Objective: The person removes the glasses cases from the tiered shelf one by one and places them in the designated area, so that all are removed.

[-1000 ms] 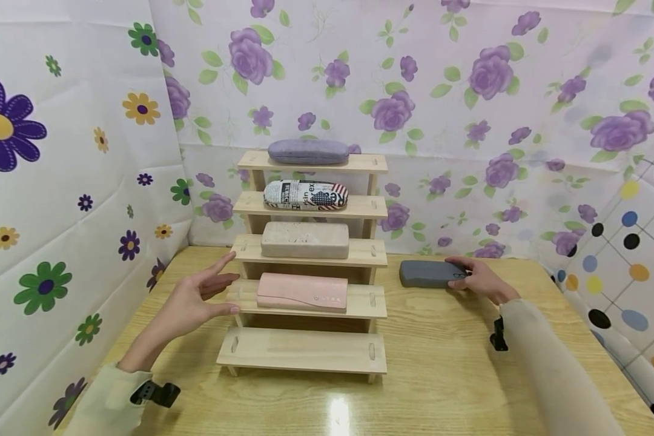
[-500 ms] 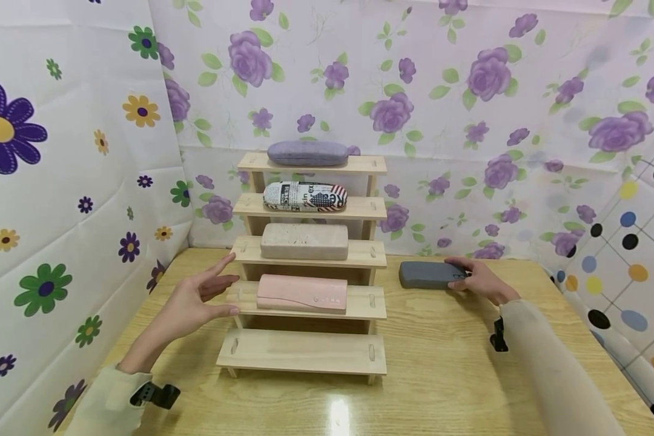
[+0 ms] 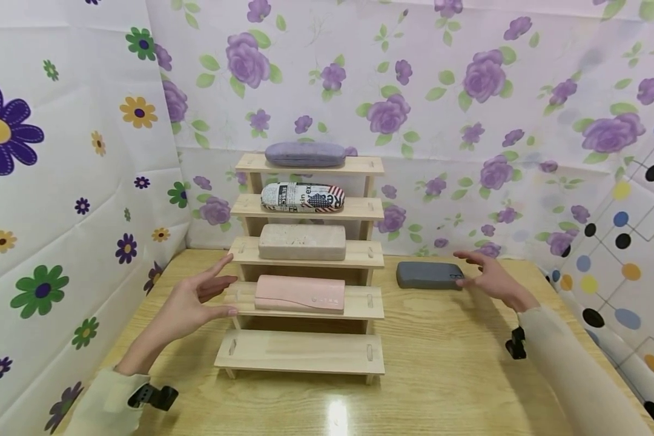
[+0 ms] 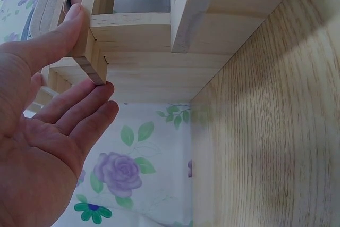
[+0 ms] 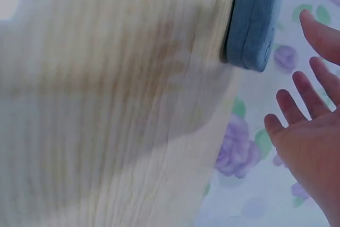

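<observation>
A dark grey glasses case lies on the table, right of a stepped wooden rack. My right hand hovers at the case's right end, fingers spread and apart from it, as the right wrist view also shows. At the rack's left side, my left hand has its fingers and thumb extended. In the left wrist view, its thumb touches a shelf end and its fingertips reach the lower edge. A pink glasses case rests on the second shelf from the bottom.
Higher shelves bear a beige case, a newsprint-patterned case and a purple case. The rack stands on a wood-grain table. Flowered sheets hang behind and on the left, a dotted one on the right.
My right hand has let go of the grey glasses case and drawn back to the right, its fingers spreading. The case stays on the table. My left hand stays at the rack.
</observation>
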A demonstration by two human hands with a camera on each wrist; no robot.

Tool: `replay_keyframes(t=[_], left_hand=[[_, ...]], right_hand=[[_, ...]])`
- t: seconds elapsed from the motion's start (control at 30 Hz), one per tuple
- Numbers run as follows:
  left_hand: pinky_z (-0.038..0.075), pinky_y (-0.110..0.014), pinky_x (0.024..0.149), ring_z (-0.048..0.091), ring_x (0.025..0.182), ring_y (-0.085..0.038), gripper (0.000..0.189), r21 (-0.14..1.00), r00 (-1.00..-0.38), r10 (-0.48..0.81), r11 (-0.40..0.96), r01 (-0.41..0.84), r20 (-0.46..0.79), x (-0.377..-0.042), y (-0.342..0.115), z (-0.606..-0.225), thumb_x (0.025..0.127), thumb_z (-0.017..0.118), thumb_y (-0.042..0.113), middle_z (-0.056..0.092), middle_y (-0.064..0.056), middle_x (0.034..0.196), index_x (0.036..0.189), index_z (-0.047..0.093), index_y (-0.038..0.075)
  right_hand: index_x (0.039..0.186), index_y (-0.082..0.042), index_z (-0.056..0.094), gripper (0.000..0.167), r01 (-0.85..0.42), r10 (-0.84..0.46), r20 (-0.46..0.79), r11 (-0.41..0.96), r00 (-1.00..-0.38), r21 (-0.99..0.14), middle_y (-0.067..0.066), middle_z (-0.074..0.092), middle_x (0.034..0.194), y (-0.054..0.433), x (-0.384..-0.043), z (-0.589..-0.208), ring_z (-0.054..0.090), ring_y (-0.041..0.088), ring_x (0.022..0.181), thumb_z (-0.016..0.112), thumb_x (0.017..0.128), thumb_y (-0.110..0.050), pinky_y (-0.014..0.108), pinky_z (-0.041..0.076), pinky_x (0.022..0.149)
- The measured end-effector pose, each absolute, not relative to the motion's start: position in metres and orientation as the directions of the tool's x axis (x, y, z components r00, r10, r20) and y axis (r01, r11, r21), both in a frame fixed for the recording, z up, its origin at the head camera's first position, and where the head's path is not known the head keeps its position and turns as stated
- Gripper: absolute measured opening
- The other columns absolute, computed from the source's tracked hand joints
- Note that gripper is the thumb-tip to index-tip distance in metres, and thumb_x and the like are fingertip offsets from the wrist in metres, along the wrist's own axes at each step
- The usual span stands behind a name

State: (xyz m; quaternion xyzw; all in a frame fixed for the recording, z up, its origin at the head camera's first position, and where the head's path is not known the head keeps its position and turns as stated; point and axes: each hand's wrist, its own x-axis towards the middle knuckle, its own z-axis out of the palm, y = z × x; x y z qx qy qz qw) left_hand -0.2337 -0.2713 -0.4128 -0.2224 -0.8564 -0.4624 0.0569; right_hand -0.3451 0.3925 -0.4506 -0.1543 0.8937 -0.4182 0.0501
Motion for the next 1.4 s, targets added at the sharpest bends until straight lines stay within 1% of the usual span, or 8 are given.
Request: replay_keyframes(t=[0.13, 0.33, 0.53, 0.63, 0.73, 0.9, 1.23, 1.4], left_hand=[[0.05, -0.025, 0.106, 0.063, 0.129, -0.037, 0.104, 0.761, -0.893, 0.33, 0.48, 0.437, 0.306, -0.234, -0.272, -0.413, 0.084, 0.091, 0.01, 0.065, -0.019, 0.139, 0.167, 0.033, 0.027], [0.051, -0.03, 0.106, 0.063, 0.128, -0.035, 0.104, 0.752, -0.893, 0.326, 0.49, 0.44, 0.311, -0.233, -0.273, -0.414, 0.084, 0.091, 0.01, 0.066, -0.018, 0.139, 0.168, 0.033, 0.027], [0.051, -0.028, 0.105, 0.063, 0.128, -0.035, 0.104, 0.753, -0.893, 0.324, 0.49, 0.44, 0.311, -0.232, -0.274, -0.414, 0.083, 0.092, 0.009, 0.066, -0.019, 0.139, 0.167, 0.033, 0.027], [0.052, -0.033, 0.105, 0.063, 0.128, -0.035, 0.104, 0.754, -0.892, 0.326, 0.486, 0.442, 0.312, -0.233, -0.273, -0.415, 0.083, 0.091, 0.009, 0.065, -0.02, 0.139, 0.167, 0.033, 0.027], [0.052, -0.036, 0.106, 0.063, 0.128, -0.036, 0.104, 0.754, -0.891, 0.328, 0.484, 0.445, 0.315, -0.233, -0.274, -0.415, 0.083, 0.091, 0.009, 0.065, -0.021, 0.139, 0.167, 0.033, 0.027], [0.051, -0.033, 0.106, 0.063, 0.129, -0.035, 0.104, 0.756, -0.893, 0.323, 0.483, 0.441, 0.314, -0.233, -0.274, -0.415, 0.083, 0.091, 0.009, 0.065, -0.021, 0.139, 0.167, 0.033, 0.028], [0.051, -0.036, 0.106, 0.063, 0.128, -0.035, 0.104, 0.758, -0.894, 0.322, 0.483, 0.439, 0.313, -0.234, -0.273, -0.414, 0.083, 0.092, 0.009, 0.066, -0.019, 0.138, 0.167, 0.033, 0.028], [0.051, -0.036, 0.106, 0.064, 0.127, -0.035, 0.104, 0.751, -0.888, 0.326, 0.482, 0.451, 0.324, -0.235, -0.272, -0.414, 0.082, 0.092, 0.009, 0.066, -0.02, 0.138, 0.167, 0.034, 0.027]], right_hand=[[0.159, 0.0, 0.043, 0.074, -0.273, -0.329, 0.077, 0.604, -0.941, -0.749, 0.03, 0.037, 0.161, 0.388, -0.332, -0.451, 0.027, 0.056, 0.146, 0.08, 0.095, -0.008, 0.08, 0.02, 0.116], [0.156, 0.001, 0.046, 0.069, -0.315, -0.326, 0.134, 0.604, -0.936, -0.732, 0.028, 0.041, 0.158, 0.373, -0.313, -0.448, 0.034, 0.054, 0.144, 0.078, 0.095, -0.003, 0.078, 0.022, 0.116], [0.154, 0.004, 0.049, 0.069, -0.369, -0.346, 0.182, 0.616, -0.92, -0.696, 0.028, 0.047, 0.154, 0.352, -0.292, -0.442, 0.041, 0.052, 0.141, 0.081, 0.095, -0.012, 0.075, 0.026, 0.117], [0.152, 0.004, 0.05, 0.069, -0.392, -0.352, 0.208, 0.614, -0.913, -0.685, 0.027, 0.051, 0.152, 0.34, -0.282, -0.44, 0.045, 0.051, 0.138, 0.083, 0.094, -0.013, 0.074, 0.029, 0.117], [0.151, 0.002, 0.053, 0.067, -0.413, -0.359, 0.228, 0.614, -0.905, -0.673, 0.026, 0.054, 0.149, 0.329, -0.273, -0.438, 0.05, 0.05, 0.134, 0.084, 0.093, -0.012, 0.074, 0.035, 0.113], [0.148, -0.002, 0.057, 0.065, -0.445, -0.368, 0.262, 0.622, -0.892, -0.644, 0.023, 0.058, 0.145, 0.312, -0.262, -0.437, 0.055, 0.047, 0.13, 0.086, 0.091, -0.015, 0.071, 0.045, 0.107], [0.144, -0.01, 0.063, 0.057, -0.468, -0.361, 0.303, 0.584, -0.882, -0.664, 0.014, 0.063, 0.14, 0.28, -0.236, -0.427, 0.056, 0.043, 0.13, 0.085, 0.093, -0.024, 0.07, 0.043, 0.111], [0.142, -0.016, 0.066, 0.054, -0.477, -0.355, 0.322, 0.588, -0.878, -0.653, 0.009, 0.064, 0.139, 0.26, -0.221, -0.413, 0.059, 0.037, 0.128, 0.085, 0.093, -0.03, 0.067, 0.047, 0.108]])
